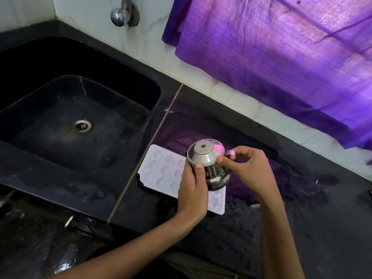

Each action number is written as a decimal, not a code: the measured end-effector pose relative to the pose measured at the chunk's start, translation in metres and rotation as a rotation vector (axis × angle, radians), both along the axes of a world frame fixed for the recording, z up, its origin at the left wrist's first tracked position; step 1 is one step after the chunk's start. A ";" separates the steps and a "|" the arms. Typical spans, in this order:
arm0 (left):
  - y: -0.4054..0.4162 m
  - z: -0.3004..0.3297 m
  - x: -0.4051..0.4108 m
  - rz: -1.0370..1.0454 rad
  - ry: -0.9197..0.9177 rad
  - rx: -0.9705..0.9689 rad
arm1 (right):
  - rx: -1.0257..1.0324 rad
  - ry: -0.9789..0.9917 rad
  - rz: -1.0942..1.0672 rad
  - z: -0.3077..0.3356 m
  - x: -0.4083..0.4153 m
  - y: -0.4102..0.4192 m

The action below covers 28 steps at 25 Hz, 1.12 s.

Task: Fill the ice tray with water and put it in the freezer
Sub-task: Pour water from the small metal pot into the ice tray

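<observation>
A white ice tray [161, 168] with several moulded cavities lies flat on the black counter [302, 208], just right of the sink. Above its right half I hold a small steel pot [209, 164] with a domed lid. My left hand [193, 190] wraps the pot's left side, thumb against the lid's rim. My right hand [245, 168] pinches the lid's edge and the pot's handle on the right. The pot and my left hand hide the tray's middle part. Whether the cavities hold water cannot be told.
A black sink [76, 125] with a metal drain fills the left. A steel tap [122, 13] sticks out of the white tiled wall above it. A purple curtain [281, 57] hangs at the upper right. The counter's front edge runs below my arms.
</observation>
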<state>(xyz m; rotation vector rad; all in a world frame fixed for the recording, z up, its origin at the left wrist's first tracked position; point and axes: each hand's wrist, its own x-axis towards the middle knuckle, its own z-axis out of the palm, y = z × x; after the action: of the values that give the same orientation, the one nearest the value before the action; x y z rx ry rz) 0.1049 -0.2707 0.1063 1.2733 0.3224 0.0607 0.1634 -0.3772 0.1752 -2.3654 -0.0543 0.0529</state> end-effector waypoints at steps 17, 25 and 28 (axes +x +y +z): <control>-0.004 -0.001 -0.017 0.049 0.129 -0.052 | -0.138 0.032 0.051 -0.003 -0.008 0.011; -0.004 0.001 -0.019 0.028 0.122 -0.057 | -0.133 0.040 0.039 0.001 -0.012 0.012; -0.004 0.000 -0.019 0.038 0.109 -0.043 | -0.107 0.055 0.028 0.002 -0.013 0.011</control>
<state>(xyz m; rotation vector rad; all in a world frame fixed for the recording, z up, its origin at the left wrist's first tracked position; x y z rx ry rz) 0.0861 -0.2751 0.1060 1.2299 0.4401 0.0165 0.1504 -0.3664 0.1767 -2.4686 -0.0596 0.1379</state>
